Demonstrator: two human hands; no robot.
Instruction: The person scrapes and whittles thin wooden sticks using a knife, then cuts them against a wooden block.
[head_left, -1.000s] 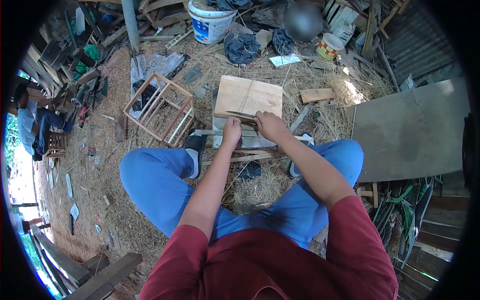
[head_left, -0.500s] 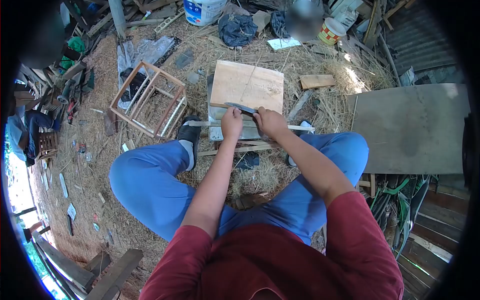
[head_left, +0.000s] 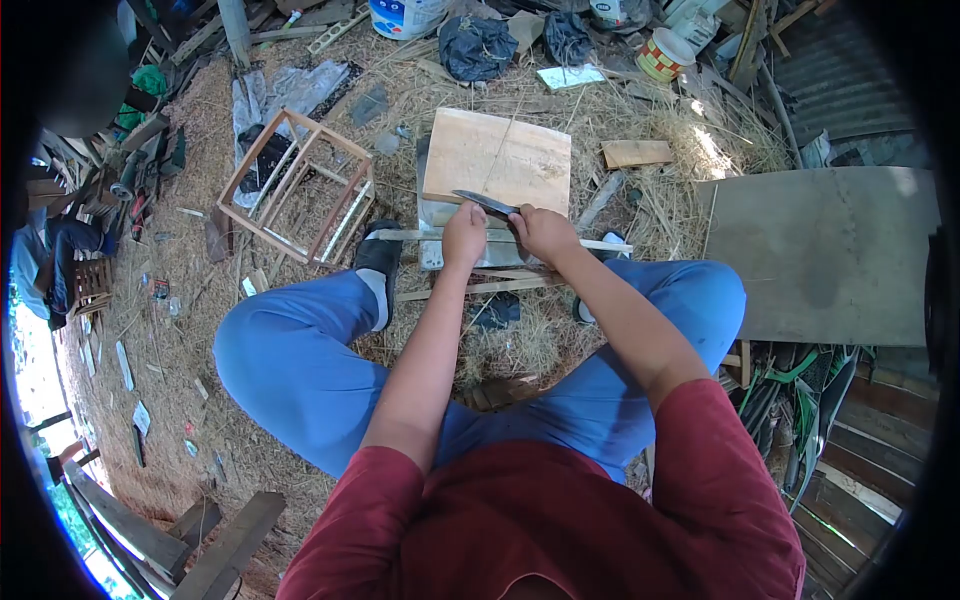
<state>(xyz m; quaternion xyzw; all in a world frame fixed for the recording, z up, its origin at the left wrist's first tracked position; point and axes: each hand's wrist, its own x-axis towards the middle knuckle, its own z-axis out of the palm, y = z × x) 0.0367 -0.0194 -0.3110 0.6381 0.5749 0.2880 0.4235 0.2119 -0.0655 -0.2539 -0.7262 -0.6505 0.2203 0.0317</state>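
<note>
A knife [head_left: 484,202] with a dark blade slants across the near edge of a pale wooden board [head_left: 500,155]. My right hand [head_left: 546,236] is closed round its handle, the blade pointing left. Close beside the blade, my left hand [head_left: 465,236] is closed, and what it grips is too small and hidden to name. A long thin wooden strip [head_left: 592,244] lies crosswise just under both hands, between my feet. The board rests on a grey, flat-topped support [head_left: 430,257].
A wooden frame [head_left: 345,195] stands at the left. Toward the back are black bags [head_left: 478,48], a white bucket [head_left: 405,18] and a checkered bucket [head_left: 664,55]. A large flat panel [head_left: 820,260] lies at the right. Another person [head_left: 50,255] sits far left.
The view has shifted, so the frame and board appear farther up and left than a second ago. Both hands stay closed near the board's edge, and the knife blade now tilts more steeply.
</note>
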